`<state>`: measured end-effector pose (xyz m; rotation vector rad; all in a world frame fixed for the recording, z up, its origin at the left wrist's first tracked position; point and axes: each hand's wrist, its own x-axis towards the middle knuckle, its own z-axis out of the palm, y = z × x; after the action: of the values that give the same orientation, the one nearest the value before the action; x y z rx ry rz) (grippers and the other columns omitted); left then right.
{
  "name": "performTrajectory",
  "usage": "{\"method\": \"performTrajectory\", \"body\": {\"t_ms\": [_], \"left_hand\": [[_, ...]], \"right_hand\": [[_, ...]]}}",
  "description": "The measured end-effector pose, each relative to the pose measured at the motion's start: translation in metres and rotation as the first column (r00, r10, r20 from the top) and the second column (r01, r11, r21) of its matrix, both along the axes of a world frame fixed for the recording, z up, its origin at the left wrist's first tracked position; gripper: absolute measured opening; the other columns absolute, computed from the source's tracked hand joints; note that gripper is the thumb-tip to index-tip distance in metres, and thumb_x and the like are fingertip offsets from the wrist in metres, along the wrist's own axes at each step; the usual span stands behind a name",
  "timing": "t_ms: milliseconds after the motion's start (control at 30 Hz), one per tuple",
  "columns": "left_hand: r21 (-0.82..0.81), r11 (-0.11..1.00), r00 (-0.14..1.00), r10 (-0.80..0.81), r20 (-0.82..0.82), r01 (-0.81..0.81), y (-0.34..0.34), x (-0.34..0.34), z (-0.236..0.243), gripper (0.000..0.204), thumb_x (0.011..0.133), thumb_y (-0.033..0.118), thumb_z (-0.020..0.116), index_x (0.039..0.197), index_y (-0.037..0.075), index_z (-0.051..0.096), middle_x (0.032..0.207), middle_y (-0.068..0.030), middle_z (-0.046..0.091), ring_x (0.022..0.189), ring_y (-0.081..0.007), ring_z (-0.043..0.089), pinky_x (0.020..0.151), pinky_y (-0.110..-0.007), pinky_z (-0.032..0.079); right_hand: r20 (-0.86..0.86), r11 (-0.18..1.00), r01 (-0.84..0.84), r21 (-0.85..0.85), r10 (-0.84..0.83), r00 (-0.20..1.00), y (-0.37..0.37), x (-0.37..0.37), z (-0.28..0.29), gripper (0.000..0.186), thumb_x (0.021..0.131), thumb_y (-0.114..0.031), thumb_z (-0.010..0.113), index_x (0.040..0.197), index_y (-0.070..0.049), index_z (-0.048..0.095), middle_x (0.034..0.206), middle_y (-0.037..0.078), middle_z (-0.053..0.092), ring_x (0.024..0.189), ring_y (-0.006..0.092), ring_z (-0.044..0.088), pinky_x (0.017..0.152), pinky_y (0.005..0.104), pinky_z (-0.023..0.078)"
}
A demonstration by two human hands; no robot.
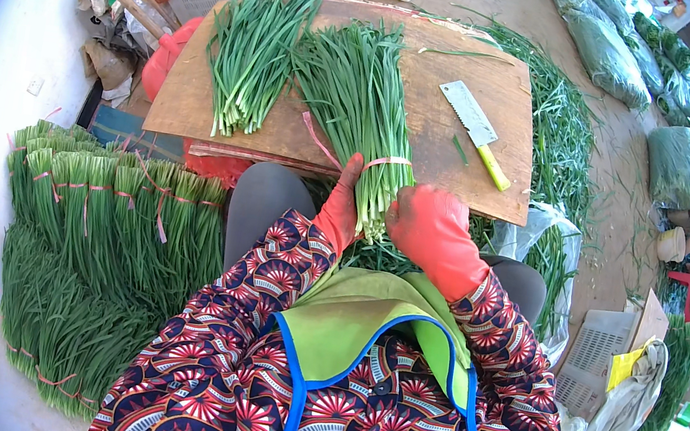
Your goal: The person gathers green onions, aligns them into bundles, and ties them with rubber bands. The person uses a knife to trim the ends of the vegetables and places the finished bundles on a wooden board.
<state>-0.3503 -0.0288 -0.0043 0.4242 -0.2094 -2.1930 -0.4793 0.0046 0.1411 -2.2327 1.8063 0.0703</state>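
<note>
In the head view, both hands wear red gloves and meet at the near edge of the worktop (pixel 464 135), a wooden board. The left hand (pixel 339 207) has its grip closed around the cut ends of a bunch of chives (pixel 362 102), and the right hand (pixel 430 233) closes on the same ends from the 3 o'clock side. A pink band (pixel 389 162) already goes around the bunch just above the hands, with a loose tail running toward 10 o'clock, so I judge the tying of this bunch is nearly done but not finished.

At 11 o'clock from the hands, a second bunch (pixel 248 58) lies on the board with no band that I can see; it seems to be left to do. A cleaver (pixel 475 130) with a yellow handle rests on the board at 2 o'clock, apart from both hands.

At 9 o'clock, on the floor, many tied bundles (pixel 113 216) are stacked in rows, which looks like finished work. More loose chives (pixel 563 132) lie beyond the board at 2 o'clock, so much remains.
</note>
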Motion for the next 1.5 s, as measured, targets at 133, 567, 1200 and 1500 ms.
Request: {"method": "performTrajectory", "body": {"t_ms": [133,567,1200,1500], "left_hand": [[0.025,0.999,0.999,-0.046,-0.016,0.047,0.001,0.0,0.008,0.076,0.084,0.065,0.053,0.129,0.004,0.052,0.12,-0.0167,0.061,0.107,-0.0302,0.061,0.096,-0.046,0.047],[-0.004,0.997,0.997,-0.083,0.004,0.083,0.002,0.007,0.021,0.084,0.085,0.072,0.04,0.133,0.002,0.046,0.124,-0.0183,0.057,0.111,-0.0326,0.058,0.098,-0.046,0.045],[-0.012,0.993,0.994,-0.113,-0.003,0.113,0.001,0.005,0.01,0.086,0.082,0.073,0.045,0.133,0.004,0.046,0.119,-0.0159,0.061,0.104,-0.0281,0.062,0.092,-0.044,0.05],[-0.005,0.997,0.99,-0.082,-0.116,0.082,0.001,-0.001,0.006,0.077,0.083,0.063,0.056,0.131,0.003,0.048,0.122,-0.0157,0.058,0.109,-0.0282,0.059,0.096,-0.045,0.047]], "right_hand": [[0.036,1.0,-0.004,-0.028,0.005,0.999,0.004,-0.004,-0.005,0.029,0.085,-0.028,0.055,0.076,-0.003,0.067,0.071,0.019,0.064,0.067,0.0368,0.065,0.061,0.0468,0.051],[0.46,0.946,0.231,0.228,-0.314,0.831,0.017,-0.025,0.009,0.037,0.082,-0.038,0.069,0.085,-0.001,0.067,0.061,0.008,0.057,0.057,0.0186,0.054,0.057,0.0342,0.044],[0.462,0.835,0.316,0.451,-0.521,0.717,-0.015,-0.031,-0.01,0.029,0.083,-0.032,0.064,0.081,-0.003,0.067,0.062,0.006,0.062,0.052,0.0145,0.059,0.051,0.0296,0.046],[0.306,0.967,0.254,-0.012,-0.239,0.922,-0.02,-0.029,-0.024,0.026,0.081,-0.032,0.059,0.084,-0.008,0.07,0.075,0.019,0.066,0.072,0.038,0.064,0.065,0.0463,0.051]]}}
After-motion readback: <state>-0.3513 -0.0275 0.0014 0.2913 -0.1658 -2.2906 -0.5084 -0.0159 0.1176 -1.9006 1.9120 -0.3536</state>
